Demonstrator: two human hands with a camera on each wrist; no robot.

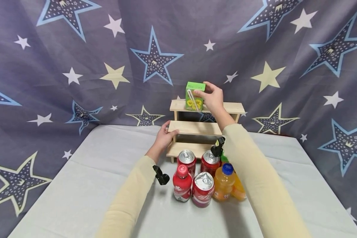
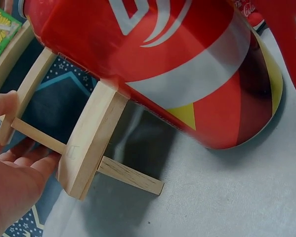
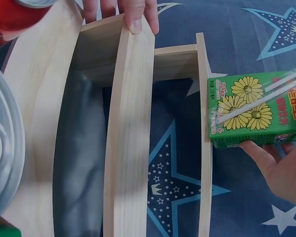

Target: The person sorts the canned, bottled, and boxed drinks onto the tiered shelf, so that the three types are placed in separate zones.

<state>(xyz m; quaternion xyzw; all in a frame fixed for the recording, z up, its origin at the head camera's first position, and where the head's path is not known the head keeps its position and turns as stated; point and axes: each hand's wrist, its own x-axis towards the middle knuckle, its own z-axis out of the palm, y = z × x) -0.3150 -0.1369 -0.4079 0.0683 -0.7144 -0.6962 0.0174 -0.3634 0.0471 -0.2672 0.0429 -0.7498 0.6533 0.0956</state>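
Observation:
A green drink carton point(image 1: 195, 96) with yellow flowers and a white straw on its front stands at the left part of the top step of a small wooden tiered rack point(image 1: 193, 127). My right hand point(image 1: 212, 96) holds the carton from its right side, thumb at the front. In the right wrist view the carton point(image 3: 256, 108) meets the top board's edge. My left hand point(image 1: 163, 137) grips the left end of the middle step, thumb on top and fingers beneath; the left wrist view shows this hand point(image 2: 19, 173) at the rack's side.
In front of the rack stand several red soda cans point(image 1: 203, 190), a red bottle point(image 1: 182, 183) and a blue-capped orange drink bottle point(image 1: 224, 183). Another orange bottle point(image 1: 239, 188) is partly hidden by the right sleeve. A star-patterned cloth point(image 1: 92, 59) hangs behind the white table point(image 1: 86, 185).

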